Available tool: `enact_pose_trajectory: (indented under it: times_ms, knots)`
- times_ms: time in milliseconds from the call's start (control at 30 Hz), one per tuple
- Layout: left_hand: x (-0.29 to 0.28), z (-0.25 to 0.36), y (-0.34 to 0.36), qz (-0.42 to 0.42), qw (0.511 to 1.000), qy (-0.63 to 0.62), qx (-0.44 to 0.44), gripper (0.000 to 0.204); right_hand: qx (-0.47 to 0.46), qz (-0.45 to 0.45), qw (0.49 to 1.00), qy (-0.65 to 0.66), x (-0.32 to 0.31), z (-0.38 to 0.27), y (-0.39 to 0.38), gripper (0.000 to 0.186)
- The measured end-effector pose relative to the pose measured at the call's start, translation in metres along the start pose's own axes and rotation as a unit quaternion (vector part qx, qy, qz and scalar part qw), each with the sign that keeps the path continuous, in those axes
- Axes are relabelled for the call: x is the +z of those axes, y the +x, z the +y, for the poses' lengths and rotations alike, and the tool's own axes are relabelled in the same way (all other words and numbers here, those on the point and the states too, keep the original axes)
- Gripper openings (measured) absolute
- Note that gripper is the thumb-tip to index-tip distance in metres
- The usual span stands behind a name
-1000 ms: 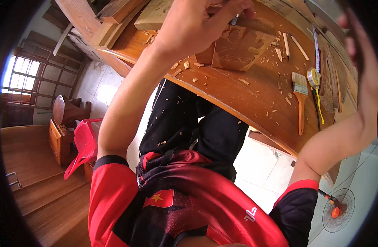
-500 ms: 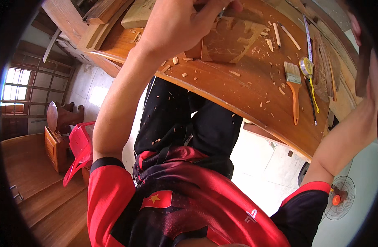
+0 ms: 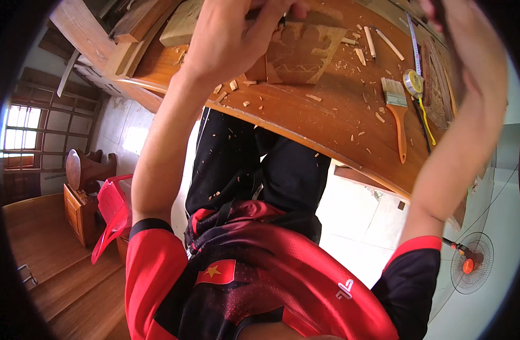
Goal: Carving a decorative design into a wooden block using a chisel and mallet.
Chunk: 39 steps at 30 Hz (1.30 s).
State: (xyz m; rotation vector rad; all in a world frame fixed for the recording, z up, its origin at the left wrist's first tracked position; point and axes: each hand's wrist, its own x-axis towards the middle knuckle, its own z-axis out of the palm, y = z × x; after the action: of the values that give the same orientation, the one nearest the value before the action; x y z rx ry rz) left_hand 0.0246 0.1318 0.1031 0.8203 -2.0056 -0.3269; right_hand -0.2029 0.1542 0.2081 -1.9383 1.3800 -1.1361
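Upper centre: left hand (image 3: pixel 229 39), fingers closed round slim tool (image 3: pixel 282 21), blocks part of carved wood (image 3: pixel 302 54). Upper right: right hand (image 3: pixel 469 25), fingers round dark bar (image 3: pixel 451 42); brush (image 3: pixel 397 116), tape measure (image 3: pixel 413 83) lower, on worktop (image 3: pixel 339 127).

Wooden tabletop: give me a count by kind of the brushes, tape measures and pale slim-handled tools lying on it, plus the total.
Brush: 1
Tape measure: 1
Pale slim-handled tools: 2
Total: 4
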Motion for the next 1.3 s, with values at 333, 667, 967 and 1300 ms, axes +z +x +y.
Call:
enact_pose_trajectory:
  times_ms: [333,667,967,1300]
  knots:
    - [-0.004,-0.026,-0.031,0.08,0.977,0.015,0.199,0.015,-0.119,-0.096,0.988,0.008,0.058,0.071,0.015,0.081]
    - [0.005,-0.035,-0.079,0.057,0.939,0.15,0.304,0.016,-0.042,-0.212,0.975,-0.05,0.048,0.078,0.022,0.058]
    - [0.003,-0.022,-0.085,0.102,0.967,0.15,0.181,0.013,-0.044,-0.212,0.975,-0.043,0.05,0.083,0.023,0.056]
    - [0.009,-0.03,-0.089,0.132,0.939,0.212,0.235,0.033,-0.063,-0.209,0.975,-0.034,0.052,0.081,0.02,0.05]
